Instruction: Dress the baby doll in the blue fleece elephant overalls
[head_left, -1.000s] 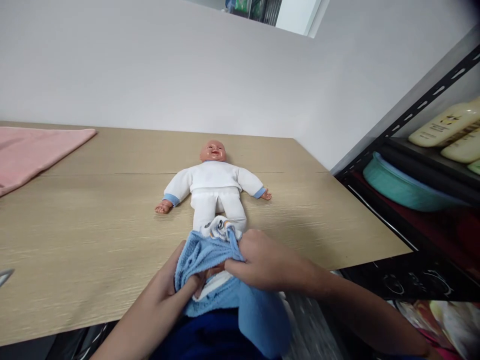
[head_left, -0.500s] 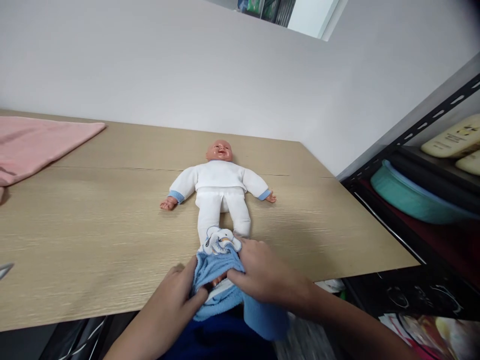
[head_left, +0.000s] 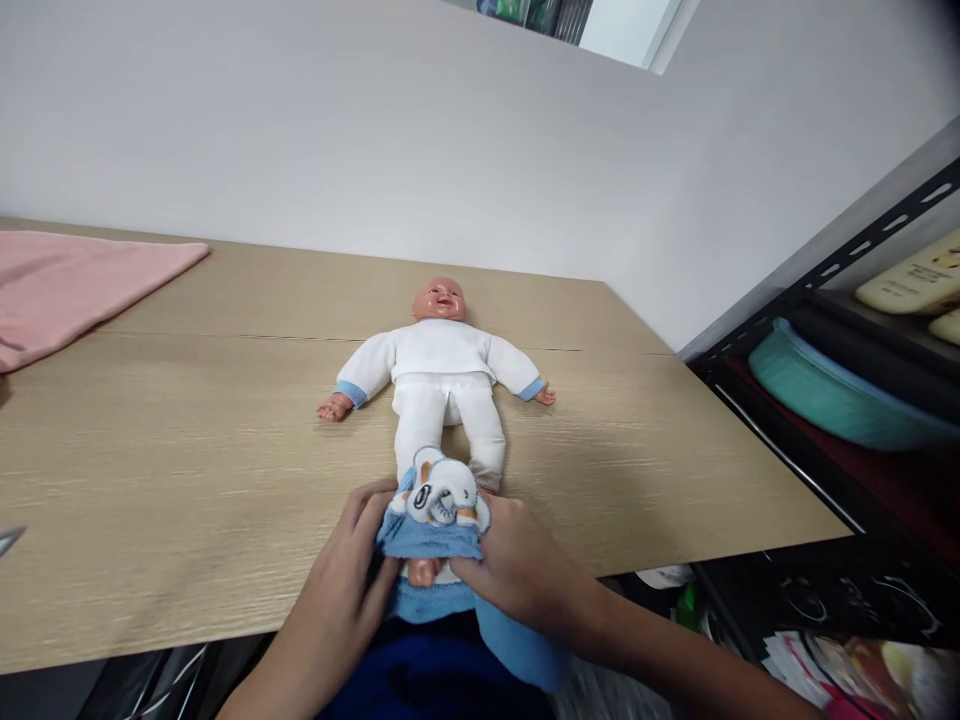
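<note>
A baby doll (head_left: pixel 442 345) in a white long-sleeved top with blue cuffs and white leggings lies on its back, head away from me. Around its lower leg on the left sits blue terry baby trousers (head_left: pixel 431 540) with a white animal-face patch. The doll's bare foot (head_left: pixel 424 572) pokes out through the blue cloth. My left hand (head_left: pixel 356 555) is closed on the trousers' left side, fingertips partly hidden. On the other side, my right hand (head_left: pixel 517 560) pinches the cloth edge, thumb in front. The other blue leg hangs over the table edge below it.
The wooden table (head_left: pixel 225 480) meets a white wall behind. A pink cloth (head_left: pixel 82 285) lies at the far left. On the right, a black shelf rack holds a teal basin (head_left: pixel 840 390) and cream bottles (head_left: pixel 911 275). A pointed metal tip (head_left: pixel 10 540) shows at the left edge.
The trousers have moved up the doll's leg, and the foot now shows clearly out of the cloth. The animal patch lies flatter and more visible. Both hands keep hold.
</note>
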